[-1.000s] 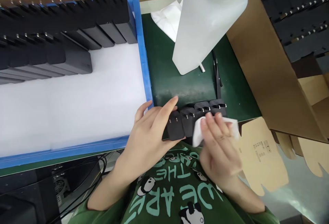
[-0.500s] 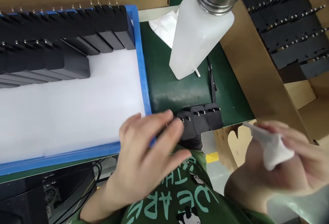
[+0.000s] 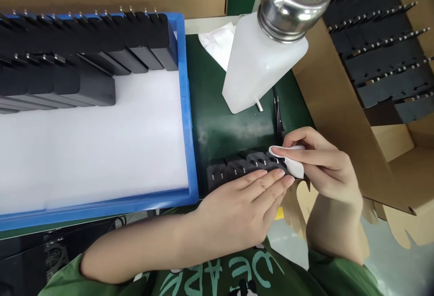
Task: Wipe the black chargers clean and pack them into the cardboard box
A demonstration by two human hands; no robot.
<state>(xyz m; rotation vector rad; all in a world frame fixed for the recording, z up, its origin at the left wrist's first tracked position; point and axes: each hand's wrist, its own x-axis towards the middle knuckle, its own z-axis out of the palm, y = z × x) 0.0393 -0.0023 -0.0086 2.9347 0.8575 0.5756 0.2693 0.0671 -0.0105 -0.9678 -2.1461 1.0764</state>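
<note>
A row of several black plug adapters (image 3: 237,167) stands at the front edge of the green table, metal pins up. My left hand (image 3: 239,205) lies flat along the near side of the row, its fingers stretched out and touching the adapters. At the right end of the row, my right hand (image 3: 322,164) pinches a folded white cloth (image 3: 294,166) and presses it on the top of the last adapters. Behind the row are black tweezers (image 3: 278,117) and a white bottle with a metal cap (image 3: 267,60).
On the left, a blue-rimmed tray (image 3: 190,128) holds several black adapters at its back. An open cardboard box (image 3: 352,119) with rows of adapters stands at the right. White tissue (image 3: 217,42) lies behind the bottle.
My left hand has moved right and come down flat against the row. My right hand has brought the white cloth left onto the adapters. More adapters now stand in the row's left part.
</note>
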